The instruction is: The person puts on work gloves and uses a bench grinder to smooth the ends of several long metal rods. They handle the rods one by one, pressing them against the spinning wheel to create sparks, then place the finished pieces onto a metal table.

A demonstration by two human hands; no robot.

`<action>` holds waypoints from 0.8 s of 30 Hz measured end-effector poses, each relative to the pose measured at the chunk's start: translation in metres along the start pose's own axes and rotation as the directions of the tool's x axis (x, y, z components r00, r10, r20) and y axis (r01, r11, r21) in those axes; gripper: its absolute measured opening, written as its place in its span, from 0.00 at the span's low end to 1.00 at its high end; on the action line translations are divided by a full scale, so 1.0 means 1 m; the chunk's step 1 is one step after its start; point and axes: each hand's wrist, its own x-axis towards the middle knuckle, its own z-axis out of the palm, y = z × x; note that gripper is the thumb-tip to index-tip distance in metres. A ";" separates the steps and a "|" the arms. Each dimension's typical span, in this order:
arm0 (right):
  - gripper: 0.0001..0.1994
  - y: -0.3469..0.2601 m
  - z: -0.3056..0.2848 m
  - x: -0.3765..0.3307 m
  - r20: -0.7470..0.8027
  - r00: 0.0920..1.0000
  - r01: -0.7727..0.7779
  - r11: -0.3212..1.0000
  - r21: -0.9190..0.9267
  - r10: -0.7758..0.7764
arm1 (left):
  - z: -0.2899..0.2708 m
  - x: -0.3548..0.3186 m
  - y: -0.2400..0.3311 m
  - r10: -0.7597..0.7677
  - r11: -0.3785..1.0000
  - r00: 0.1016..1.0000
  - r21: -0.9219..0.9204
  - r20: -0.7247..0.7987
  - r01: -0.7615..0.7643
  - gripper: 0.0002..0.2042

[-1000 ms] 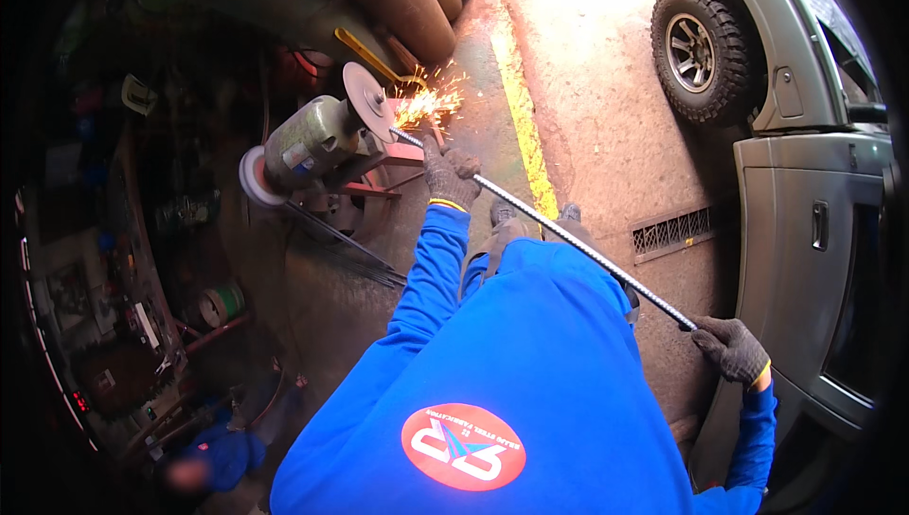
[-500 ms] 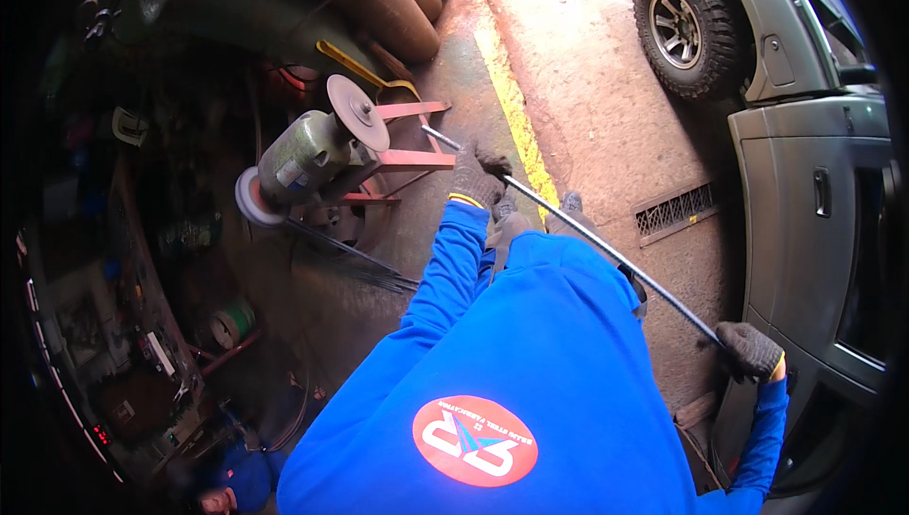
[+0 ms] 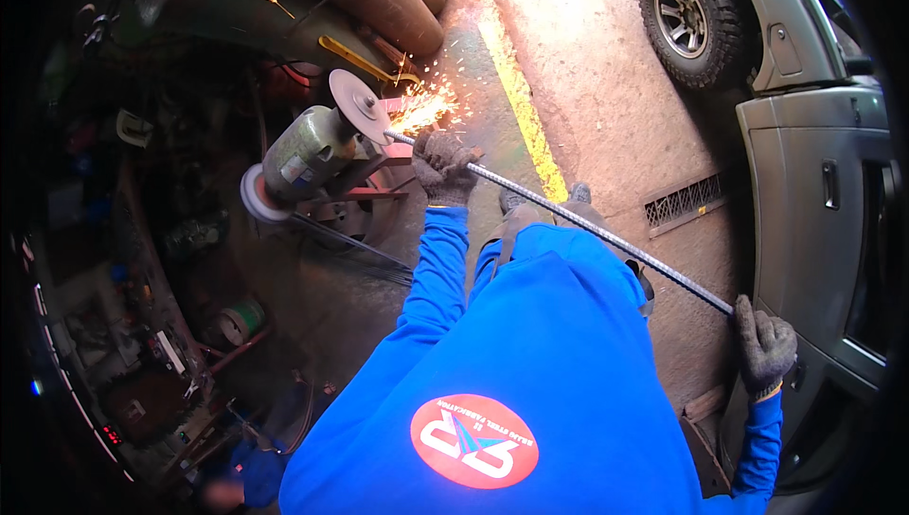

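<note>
Steel rod (image 3: 587,226) gripped between left hand (image 3: 445,167) and right hand (image 3: 765,349).

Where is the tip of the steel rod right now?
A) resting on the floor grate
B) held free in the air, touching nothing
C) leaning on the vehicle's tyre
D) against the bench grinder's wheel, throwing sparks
D: the steel rod, gripped by the gloved left hand and right hand, meets the grinder wheel, where sparks fly.
</note>
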 end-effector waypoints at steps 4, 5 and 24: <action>0.14 -0.005 0.020 0.001 0.034 0.927 -0.371 0.900 0.229 0.374 | 0.011 0.023 -0.013 0.325 0.921 0.575 0.389 -0.751 -0.012 0.20; 0.12 -0.002 0.018 -0.004 0.306 0.865 -0.493 0.786 0.374 0.397 | 0.009 0.029 -0.015 0.332 0.910 0.530 0.413 -0.780 0.037 0.20; 0.15 0.047 0.118 -0.048 -0.151 0.836 -0.476 0.835 0.277 0.527 | 0.057 0.008 -0.083 0.387 0.629 0.694 0.724 -0.607 0.283 0.19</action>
